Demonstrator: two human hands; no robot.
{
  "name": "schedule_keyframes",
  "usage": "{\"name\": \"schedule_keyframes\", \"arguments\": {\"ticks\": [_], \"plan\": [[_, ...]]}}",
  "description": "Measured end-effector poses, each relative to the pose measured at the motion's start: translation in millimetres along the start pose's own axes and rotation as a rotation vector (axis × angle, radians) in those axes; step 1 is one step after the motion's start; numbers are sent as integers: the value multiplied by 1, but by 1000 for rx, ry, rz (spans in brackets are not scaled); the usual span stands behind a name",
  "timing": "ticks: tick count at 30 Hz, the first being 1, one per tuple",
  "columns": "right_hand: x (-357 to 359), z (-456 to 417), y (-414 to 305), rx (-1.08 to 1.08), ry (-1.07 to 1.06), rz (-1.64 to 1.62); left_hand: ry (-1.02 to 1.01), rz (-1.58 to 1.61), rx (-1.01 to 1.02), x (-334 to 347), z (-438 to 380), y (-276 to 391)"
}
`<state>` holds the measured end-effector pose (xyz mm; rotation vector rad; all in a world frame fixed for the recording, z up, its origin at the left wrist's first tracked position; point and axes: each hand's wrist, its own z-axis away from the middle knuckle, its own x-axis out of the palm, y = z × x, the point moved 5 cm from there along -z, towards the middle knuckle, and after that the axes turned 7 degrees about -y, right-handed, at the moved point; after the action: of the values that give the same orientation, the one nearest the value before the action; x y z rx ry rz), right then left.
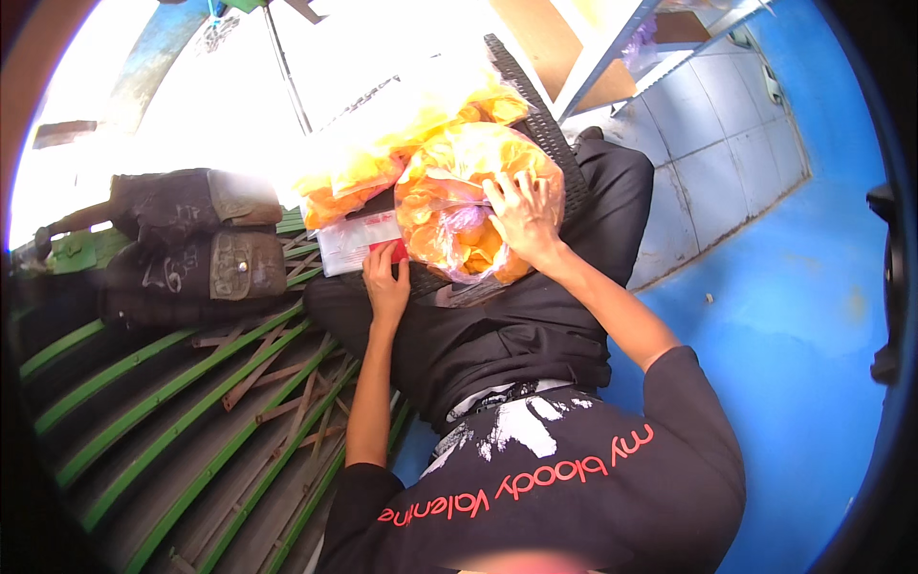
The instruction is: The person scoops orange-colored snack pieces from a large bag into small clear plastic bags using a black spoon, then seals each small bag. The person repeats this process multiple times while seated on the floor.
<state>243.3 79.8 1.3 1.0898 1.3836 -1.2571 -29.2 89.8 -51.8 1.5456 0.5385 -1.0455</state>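
A large clear plastic bag of orange chips (459, 208) lies before me on a dark woven-pattern surface. My right hand (527, 215) rests on its right side with the fingers spread. My left hand (387, 276) is at the lower edge of a stack of flat plastic packets (358, 240) with red and white print, left of the bag. Its fingertips touch the red part; whether they pinch it I cannot tell. Further filled bags of orange chips (366, 172) lie just beyond, partly washed out by glare.
Dark bags with buckled flaps (193, 244) hang at the left by a green folding metal gate (179, 387). A metal-framed shelf (602, 57) stands at the upper right, above a tiled surface (688, 158). Blue floor (774, 344) extends along the right.
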Motion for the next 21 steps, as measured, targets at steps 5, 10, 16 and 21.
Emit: {"name": "schedule_keyframes", "arguments": {"ticks": [5,10,16,21], "plan": [[1,2,7,-9,66,-43,10,331,-139,27,7,25],[-9,9,10,7,96,-80,23,432,-148,34,9,35],[-26,22,18,6,204,-233,244,349,-169,7,4,-15],[-15,31,22,100,128,-437,266,95,-240,-14,-15,-75]]}}
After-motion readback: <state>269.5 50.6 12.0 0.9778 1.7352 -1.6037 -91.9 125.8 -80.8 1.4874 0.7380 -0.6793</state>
